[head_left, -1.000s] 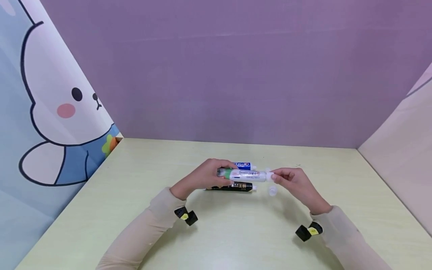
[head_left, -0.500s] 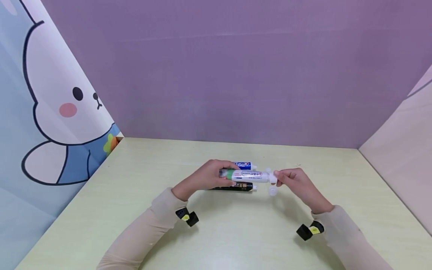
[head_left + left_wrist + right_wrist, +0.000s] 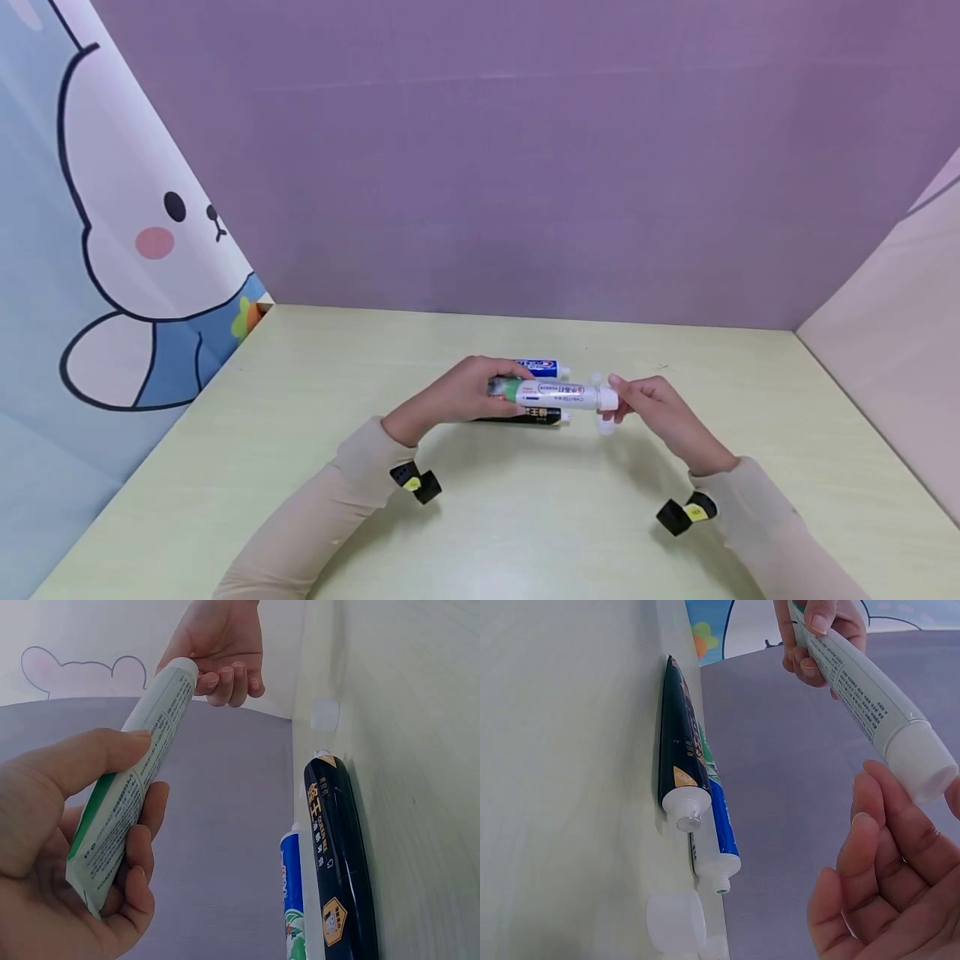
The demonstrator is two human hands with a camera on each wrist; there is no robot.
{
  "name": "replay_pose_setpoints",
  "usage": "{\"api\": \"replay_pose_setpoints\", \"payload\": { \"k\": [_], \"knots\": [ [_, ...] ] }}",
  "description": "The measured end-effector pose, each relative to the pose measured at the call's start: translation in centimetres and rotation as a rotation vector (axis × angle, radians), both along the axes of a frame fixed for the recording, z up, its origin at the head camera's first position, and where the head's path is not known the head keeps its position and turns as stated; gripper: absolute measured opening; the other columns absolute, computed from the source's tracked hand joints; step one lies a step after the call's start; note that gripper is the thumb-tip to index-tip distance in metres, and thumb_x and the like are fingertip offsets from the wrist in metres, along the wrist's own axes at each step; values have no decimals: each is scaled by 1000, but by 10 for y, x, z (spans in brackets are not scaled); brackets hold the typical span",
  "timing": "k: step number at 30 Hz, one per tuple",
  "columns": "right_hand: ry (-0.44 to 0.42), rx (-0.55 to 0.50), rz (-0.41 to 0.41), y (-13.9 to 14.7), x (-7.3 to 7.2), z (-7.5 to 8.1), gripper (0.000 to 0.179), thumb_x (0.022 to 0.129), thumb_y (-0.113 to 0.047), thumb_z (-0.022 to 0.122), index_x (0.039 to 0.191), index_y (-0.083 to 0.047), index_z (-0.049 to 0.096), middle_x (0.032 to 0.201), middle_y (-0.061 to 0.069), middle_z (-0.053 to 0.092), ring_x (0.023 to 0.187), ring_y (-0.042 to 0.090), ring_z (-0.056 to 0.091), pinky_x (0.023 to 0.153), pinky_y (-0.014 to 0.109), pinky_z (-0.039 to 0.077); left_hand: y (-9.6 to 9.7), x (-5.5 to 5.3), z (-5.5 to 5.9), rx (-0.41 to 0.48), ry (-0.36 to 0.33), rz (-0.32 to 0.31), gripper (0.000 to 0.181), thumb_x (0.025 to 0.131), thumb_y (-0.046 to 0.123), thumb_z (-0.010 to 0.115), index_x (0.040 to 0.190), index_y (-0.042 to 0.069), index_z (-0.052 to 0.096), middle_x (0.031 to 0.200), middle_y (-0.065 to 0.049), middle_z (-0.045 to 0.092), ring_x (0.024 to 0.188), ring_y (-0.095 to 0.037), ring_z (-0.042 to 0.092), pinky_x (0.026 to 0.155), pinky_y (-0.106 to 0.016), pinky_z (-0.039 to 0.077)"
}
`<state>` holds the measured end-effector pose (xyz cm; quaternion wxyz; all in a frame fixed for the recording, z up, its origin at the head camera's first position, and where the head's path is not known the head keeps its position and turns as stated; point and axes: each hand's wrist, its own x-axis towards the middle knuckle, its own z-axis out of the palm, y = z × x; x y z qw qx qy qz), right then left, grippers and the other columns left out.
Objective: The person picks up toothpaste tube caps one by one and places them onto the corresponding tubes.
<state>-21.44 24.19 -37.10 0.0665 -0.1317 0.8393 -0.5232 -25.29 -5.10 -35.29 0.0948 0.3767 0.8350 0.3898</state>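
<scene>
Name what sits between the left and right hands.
White tube, per the head view: left hand grips its green end; cap end reaches the right hand. Blue tube and black tube lie below.

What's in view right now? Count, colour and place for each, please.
White tube: 1, white with green, held above the table.
Cap: 1, white, on that tube's end.
Black tube: 1, black, on the table.
Blue tube: 1, blue, white, green, behind the black tube.
Loose caps: 2, translucent white, near the lying tubes' nozzles.
Table: 1, pale, below the hands.
Panels: 3, purple behind, cartoon-printed blue left, pale right.
Wrist cameras: 2, black and yellow, at the wrists.
Sleeves: 2, beige, on the forearms.
Left hand: 1, bare, holding the white tube.
Right hand: 1, bare, at the cap; grip unclear.
</scene>
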Motion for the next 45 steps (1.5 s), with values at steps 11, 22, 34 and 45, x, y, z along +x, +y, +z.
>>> {"api": "replay_pose_setpoints", "payload": {
  "k": [11,22,34,45],
  "knots": [
    [46,-40,45,3,-2,-3,54,103,-35,35,94,7,67,87,6,66,82,16,62,85,30,46,0,0,1,-1,14,2,33,83,18,73,114,12,65,113,-6,64,80,-12,56,62,-21,45],
    [272,-132,151,13,-4,-4,25,93,-3,55,118,4,56,111,0,61,95,11,59,84,22,47,0,-1,1,-8,-6,23,34,84,17,72,116,12,64,117,-6,63,85,-13,56,64,-22,46],
    [488,-156,215,11,-6,-14,40,72,16,71,106,3,55,106,15,55,96,10,53,79,19,44,-1,-2,-2,-3,-27,16,33,83,16,72,115,12,65,119,-8,62,89,-15,56,65,-23,48],
    [509,-176,194,10,0,-20,36,72,17,70,102,4,58,102,16,58,94,10,53,79,17,44,-1,1,-6,-4,-46,5,33,83,16,72,116,12,64,119,-8,62,88,-14,56,64,-23,47]
  ]
}}
